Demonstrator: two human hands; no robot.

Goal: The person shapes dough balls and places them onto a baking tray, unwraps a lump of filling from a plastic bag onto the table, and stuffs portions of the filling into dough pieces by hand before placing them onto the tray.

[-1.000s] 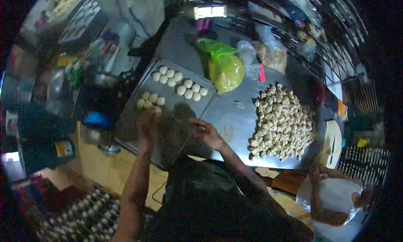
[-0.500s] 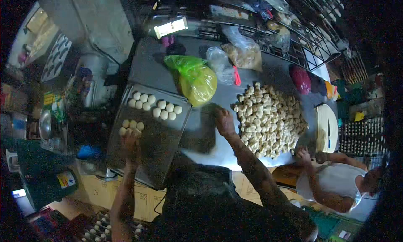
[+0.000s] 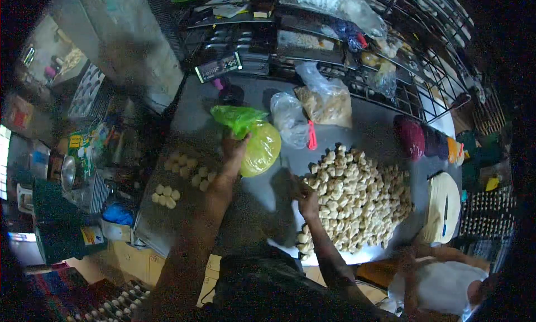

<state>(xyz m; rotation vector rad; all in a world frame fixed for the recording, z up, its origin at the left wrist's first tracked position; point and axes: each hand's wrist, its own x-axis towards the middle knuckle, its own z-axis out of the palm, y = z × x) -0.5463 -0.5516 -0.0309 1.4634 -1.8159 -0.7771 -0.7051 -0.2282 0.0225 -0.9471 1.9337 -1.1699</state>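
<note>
My left hand is closed at the neck of a green and yellow plastic bag, its fingertips partly hidden by the green plastic. My right hand is at the left edge of a large heap of small dough pieces, fingers curled; whatever is in them is too dark to make out. Below my left forearm lies a dark tray, with round dough balls grouped on it. Some of the balls are behind that forearm.
Clear plastic bags and a bag of brown contents lie at the back, near a pink item. A phone leans behind them. To the right are a pale round-edged container and another person. Racks stand behind.
My left hand has left the dough balls on the tray and moved up and right to the bag. My right hand has shifted slightly along the heap's left side. The view has tilted upward.
</note>
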